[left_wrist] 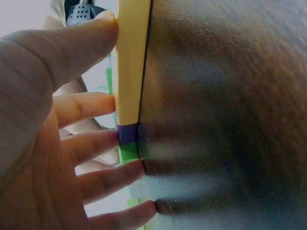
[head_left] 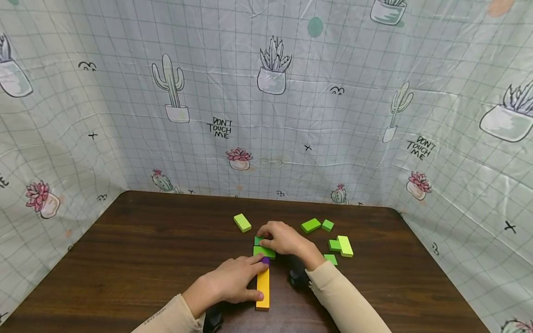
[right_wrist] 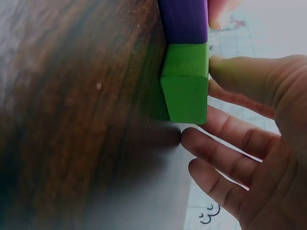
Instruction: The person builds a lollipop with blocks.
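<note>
A line of blocks lies on the brown table: a long yellow block (head_left: 263,286), a purple block (head_left: 265,261), a bright green block (head_left: 264,252) set crosswise, and a darker green block (head_left: 257,241) at the far end. My left hand (head_left: 234,279) spreads over the line, its thumb touching the yellow block (left_wrist: 130,62) and a fingertip near the purple block (left_wrist: 127,133). At the far end my right hand (head_left: 284,238) pinches the darker green block between thumb and index finger. The right wrist view shows its other fingers extended past a green block (right_wrist: 186,98).
A pale green block (head_left: 242,222) lies beyond the line. To the right are a green block (head_left: 310,225), a small green cube (head_left: 327,225), a pale green block (head_left: 345,246) against another green one (head_left: 334,245), and a nearer green piece (head_left: 331,259). A patterned curtain (head_left: 208,157) surrounds the table.
</note>
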Demonstrator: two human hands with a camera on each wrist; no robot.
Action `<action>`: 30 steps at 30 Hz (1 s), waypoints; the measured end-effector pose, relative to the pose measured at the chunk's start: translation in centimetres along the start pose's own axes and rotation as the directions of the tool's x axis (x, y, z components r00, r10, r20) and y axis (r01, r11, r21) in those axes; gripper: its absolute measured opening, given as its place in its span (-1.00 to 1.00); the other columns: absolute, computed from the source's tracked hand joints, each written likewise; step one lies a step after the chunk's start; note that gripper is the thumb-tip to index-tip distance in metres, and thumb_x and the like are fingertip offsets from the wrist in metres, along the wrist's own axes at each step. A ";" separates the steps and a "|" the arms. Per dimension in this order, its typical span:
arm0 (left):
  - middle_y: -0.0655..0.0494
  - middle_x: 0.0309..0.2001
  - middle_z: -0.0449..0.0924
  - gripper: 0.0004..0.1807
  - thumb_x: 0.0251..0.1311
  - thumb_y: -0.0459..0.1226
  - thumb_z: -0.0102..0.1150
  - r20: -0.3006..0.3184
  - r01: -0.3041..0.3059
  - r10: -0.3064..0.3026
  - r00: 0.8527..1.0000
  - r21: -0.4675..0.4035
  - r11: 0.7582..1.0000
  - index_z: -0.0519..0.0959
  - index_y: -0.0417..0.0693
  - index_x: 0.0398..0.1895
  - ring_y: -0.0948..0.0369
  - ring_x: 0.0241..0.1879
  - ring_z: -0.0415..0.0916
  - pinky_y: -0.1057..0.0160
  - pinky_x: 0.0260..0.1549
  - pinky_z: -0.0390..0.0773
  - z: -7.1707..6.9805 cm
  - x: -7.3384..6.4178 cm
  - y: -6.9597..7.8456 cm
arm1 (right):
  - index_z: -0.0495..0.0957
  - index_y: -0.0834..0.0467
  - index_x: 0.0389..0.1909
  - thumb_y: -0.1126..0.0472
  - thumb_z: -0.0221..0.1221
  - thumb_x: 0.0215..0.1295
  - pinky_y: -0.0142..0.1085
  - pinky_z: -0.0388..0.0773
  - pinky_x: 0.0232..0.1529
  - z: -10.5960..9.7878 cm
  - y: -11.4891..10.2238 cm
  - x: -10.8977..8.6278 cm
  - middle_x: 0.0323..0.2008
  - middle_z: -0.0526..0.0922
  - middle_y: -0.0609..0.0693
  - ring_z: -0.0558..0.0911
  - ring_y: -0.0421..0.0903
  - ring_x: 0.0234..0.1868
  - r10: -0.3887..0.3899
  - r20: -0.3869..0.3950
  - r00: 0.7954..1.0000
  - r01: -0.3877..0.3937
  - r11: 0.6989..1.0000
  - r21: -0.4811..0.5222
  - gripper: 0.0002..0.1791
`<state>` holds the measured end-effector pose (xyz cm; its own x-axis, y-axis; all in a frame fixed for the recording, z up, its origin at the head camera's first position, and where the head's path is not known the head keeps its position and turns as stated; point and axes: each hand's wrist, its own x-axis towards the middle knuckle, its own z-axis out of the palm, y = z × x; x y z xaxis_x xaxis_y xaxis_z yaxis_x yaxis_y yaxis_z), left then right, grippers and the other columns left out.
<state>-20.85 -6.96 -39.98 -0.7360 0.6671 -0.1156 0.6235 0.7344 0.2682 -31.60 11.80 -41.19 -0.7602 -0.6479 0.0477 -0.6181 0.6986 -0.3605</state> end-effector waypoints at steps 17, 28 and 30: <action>0.10 0.41 0.19 -0.27 0.13 0.20 0.18 0.009 0.009 -0.009 1.000 -0.009 1.000 0.36 0.14 0.35 0.04 0.30 0.27 -0.09 0.12 0.40 -0.1 0.0 0.1 | 0.64 0.07 -0.07 0.13 0.22 0.29 -0.35 0.50 -0.25 0.1 -0.1 0.0 -0.26 0.57 -0.15 0.51 -0.24 -0.29 -0.011 -0.005 1.000 0.011 1.000 0.003 -0.78; 0.10 0.42 0.18 -0.26 0.13 0.20 0.18 0.011 0.014 -0.014 1.000 -0.016 1.000 0.36 0.15 0.35 0.04 0.31 0.26 -0.08 0.13 0.39 0.0 0.0 0.2 | 0.63 0.07 -0.06 0.12 0.23 0.28 -0.32 0.50 -0.23 -0.1 -0.2 0.0 -0.25 0.57 -0.13 0.51 -0.22 -0.28 0.004 0.005 1.000 -0.004 1.000 0.003 -0.76; 0.10 0.42 0.19 -0.27 0.13 0.20 0.18 0.010 0.014 -0.013 1.000 -0.013 1.000 0.36 0.14 0.34 0.04 0.30 0.27 -0.08 0.12 0.39 0.0 0.0 0.2 | 0.62 0.08 -0.05 0.11 0.24 0.28 -0.31 0.51 -0.21 -0.2 -0.2 0.0 -0.23 0.57 -0.13 0.51 -0.22 -0.26 0.009 0.009 1.000 -0.009 1.000 0.002 -0.74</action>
<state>-20.72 -6.85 -39.89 -0.7417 0.6583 -0.1286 0.6099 0.7416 0.2794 -31.49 11.70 -40.96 -0.7636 -0.6447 0.0360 -0.6112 0.7036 -0.3624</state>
